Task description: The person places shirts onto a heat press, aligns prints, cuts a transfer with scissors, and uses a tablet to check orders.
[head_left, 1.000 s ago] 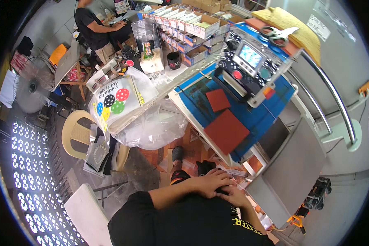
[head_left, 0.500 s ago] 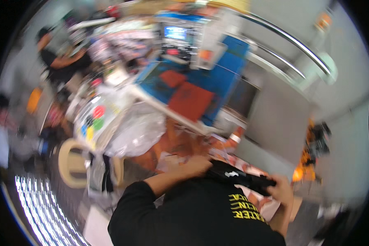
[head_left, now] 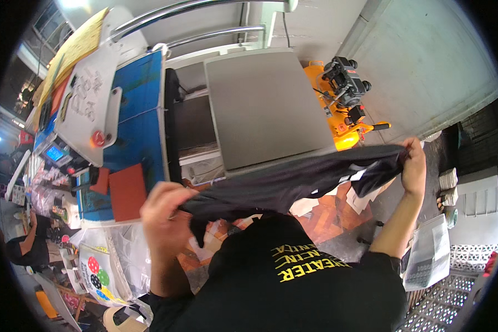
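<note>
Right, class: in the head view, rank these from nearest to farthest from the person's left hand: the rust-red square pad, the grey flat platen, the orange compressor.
1. Rust-red square pad, just to the outer side of the left hand, on the blue table.
2. Grey flat platen, ahead, in the middle.
3. Orange compressor, farthest, beyond the platen, nearer the right hand.

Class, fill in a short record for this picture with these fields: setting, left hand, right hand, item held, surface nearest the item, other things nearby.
setting: a workshop seen from a head camera looking down
left hand: left hand grips one end of the black garment
right hand: right hand grips the other end, raised
item held: black garment, stretched between both hands
surface nearest the item: grey flat plate of a press, just beyond the garment
other things nearby: blue table with a red pad; orange machine; another person at far left
</note>
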{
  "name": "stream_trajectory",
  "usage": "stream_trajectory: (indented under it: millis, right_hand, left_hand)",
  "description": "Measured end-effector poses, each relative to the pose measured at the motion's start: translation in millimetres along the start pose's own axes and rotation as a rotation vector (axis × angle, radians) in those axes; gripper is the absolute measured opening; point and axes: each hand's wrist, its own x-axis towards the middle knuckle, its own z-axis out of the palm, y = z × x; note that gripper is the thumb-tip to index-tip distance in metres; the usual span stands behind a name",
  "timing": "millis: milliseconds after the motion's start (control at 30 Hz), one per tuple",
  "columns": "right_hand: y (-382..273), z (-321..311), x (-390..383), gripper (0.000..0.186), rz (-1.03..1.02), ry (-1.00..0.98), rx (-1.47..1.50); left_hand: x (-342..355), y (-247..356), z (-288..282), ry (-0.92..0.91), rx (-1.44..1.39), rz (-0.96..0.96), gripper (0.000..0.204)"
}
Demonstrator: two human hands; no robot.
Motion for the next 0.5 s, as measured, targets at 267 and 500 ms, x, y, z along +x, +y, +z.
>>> stream_trajectory:
  millis: [267,500]
  right_hand:
    - [-28.1,63.6,217.2,0.032,-0.279,-0.066,-0.154]
    - [139.5,218.0,320.1,0.068,0.085,-0.55,-0.25]
  left_hand:
    - [198.1,-67.5,38.5,0.291,-0.089,-0.194,0.022]
    - [257.9,-241.8,147.4,0.007,0.382,-0.358,0.024]
